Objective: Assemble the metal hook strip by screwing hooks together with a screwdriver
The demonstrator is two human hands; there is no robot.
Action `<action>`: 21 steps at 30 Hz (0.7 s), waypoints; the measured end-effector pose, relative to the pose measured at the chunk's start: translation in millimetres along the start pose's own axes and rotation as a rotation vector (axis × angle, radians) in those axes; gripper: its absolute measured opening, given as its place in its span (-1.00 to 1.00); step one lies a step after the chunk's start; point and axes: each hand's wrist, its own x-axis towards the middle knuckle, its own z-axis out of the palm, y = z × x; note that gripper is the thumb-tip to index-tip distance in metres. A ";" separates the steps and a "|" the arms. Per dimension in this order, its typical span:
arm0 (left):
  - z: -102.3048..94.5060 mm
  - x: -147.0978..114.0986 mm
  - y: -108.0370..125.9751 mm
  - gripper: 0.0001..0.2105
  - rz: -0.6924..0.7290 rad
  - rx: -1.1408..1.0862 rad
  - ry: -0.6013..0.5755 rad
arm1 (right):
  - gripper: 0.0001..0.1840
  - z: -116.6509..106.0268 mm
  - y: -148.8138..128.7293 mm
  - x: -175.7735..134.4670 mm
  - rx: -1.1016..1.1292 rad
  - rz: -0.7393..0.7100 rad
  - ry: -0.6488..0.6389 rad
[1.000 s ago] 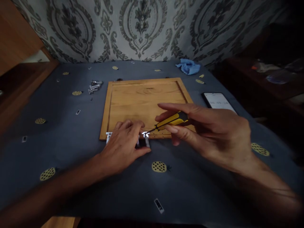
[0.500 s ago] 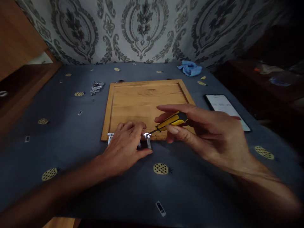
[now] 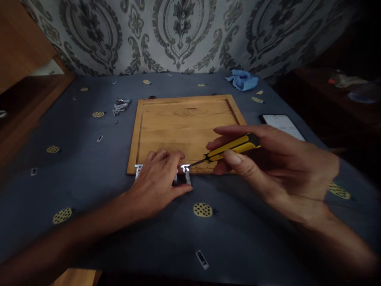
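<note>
While your left fingers (image 3: 173, 162) clasp the hinge (image 3: 187, 177), your right fingers (image 3: 234, 158) pinch the screwdriver (image 3: 232, 147), apparently mid-screwing: press steadily!

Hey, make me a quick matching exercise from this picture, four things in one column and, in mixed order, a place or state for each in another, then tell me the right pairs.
Things:
1. Screwdriver
2. Cloth
3. Phone
4. Board

Places or states:
A. Face up and lit
B. Wooden, with the left hand over its near edge
C. Blue and crumpled
D. In the grip of the right hand

Pairs: 1-D, 2-C, 3-A, 4-B
</note>
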 end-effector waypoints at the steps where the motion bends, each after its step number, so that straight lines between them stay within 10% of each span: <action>1: -0.2 0.1 0.0 -0.54 -0.001 0.002 0.003 | -0.71 0.0 0.8 -0.2 -0.010 0.008 -0.012; 21: -0.7 0.4 0.9 -0.54 -0.011 0.007 0.002 | -0.68 2.0 -10.4 2.7 0.024 0.085 -0.116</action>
